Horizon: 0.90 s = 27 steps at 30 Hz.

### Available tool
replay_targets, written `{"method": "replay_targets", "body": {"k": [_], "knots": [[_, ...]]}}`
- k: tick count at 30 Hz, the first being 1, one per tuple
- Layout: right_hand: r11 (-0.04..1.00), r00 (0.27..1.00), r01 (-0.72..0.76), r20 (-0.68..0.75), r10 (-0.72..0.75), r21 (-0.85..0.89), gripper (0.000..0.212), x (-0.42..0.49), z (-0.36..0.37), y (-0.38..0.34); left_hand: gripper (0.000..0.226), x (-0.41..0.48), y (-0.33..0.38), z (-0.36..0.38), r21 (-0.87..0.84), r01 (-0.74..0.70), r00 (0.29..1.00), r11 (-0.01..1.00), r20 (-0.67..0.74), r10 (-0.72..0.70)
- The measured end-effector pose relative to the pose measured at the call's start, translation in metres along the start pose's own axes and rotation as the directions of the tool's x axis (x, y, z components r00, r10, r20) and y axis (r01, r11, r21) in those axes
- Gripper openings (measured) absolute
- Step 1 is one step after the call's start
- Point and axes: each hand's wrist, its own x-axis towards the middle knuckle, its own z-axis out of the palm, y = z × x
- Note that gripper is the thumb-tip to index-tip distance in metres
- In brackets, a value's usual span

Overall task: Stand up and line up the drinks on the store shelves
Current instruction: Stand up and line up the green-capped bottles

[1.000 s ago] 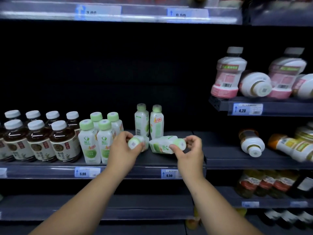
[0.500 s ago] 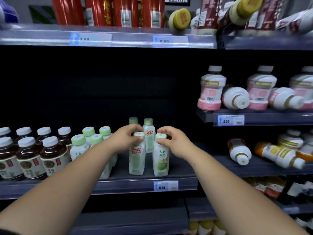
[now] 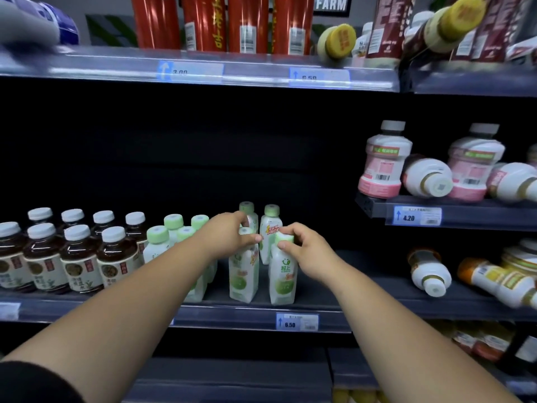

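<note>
Two white drink bottles with green caps stand upright side by side near the front of the middle shelf (image 3: 319, 311). My left hand (image 3: 229, 232) grips the cap of the left bottle (image 3: 242, 279). My right hand (image 3: 305, 251) pinches the cap of the right bottle (image 3: 283, 282). Two more of the same bottles (image 3: 268, 228) stand just behind them. Left of my left forearm, several more green-capped bottles (image 3: 158, 242) stand in a group, partly hidden by the arm.
Brown tea bottles (image 3: 77, 257) with white caps stand in rows at the far left. On the right shelves, pink-labelled bottles (image 3: 383, 164) stand while some white ones (image 3: 427, 177) and orange ones (image 3: 494, 280) lie on their sides. Red cans (image 3: 203, 23) line the top shelf.
Both green-capped bottles were lying on the shelf; I tipped them upright and they now stand at the shelf front. The camera view rose, showing the top shelf.
</note>
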Motion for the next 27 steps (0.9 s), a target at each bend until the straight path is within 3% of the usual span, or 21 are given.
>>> {"method": "replay_targets", "body": {"k": [4, 6, 12, 22, 27], "knots": [[0.996, 0.999, -0.02, 0.028, 0.018, 0.087, 0.031, -0.004, 0.0, 0.008, 0.028, -0.006, -0.006, 0.007, -0.39, 0.029, 0.996, 0.921, 0.092, 0.007], [0.991, 0.998, -0.038, 0.062, 0.031, 0.125, 0.042, -0.004, -0.002, 0.01, 0.027, -0.008, -0.01, 0.005, -0.441, 0.04, 0.994, 0.897, 0.11, 0.01], [0.991, 0.994, 0.005, 0.108, -0.02, 0.134, 0.067, 0.0, -0.002, 0.013, 0.038, -0.005, -0.017, -0.009, -0.425, 0.015, 0.996, 0.905, 0.085, 0.023], [0.992, 0.995, -0.005, 0.094, -0.007, 0.129, 0.063, 0.008, 0.023, 0.011, 0.031, 0.0, -0.016, -0.03, -0.053, -0.103, 0.974, 0.993, 0.197, 0.111], [0.976, 0.993, -0.068, 0.105, 0.047, 0.207, 0.053, 0.013, 0.033, 0.007, 0.024, 0.005, -0.03, -0.036, -0.021, -0.138, 0.967, 0.99, 0.215, 0.14]]}}
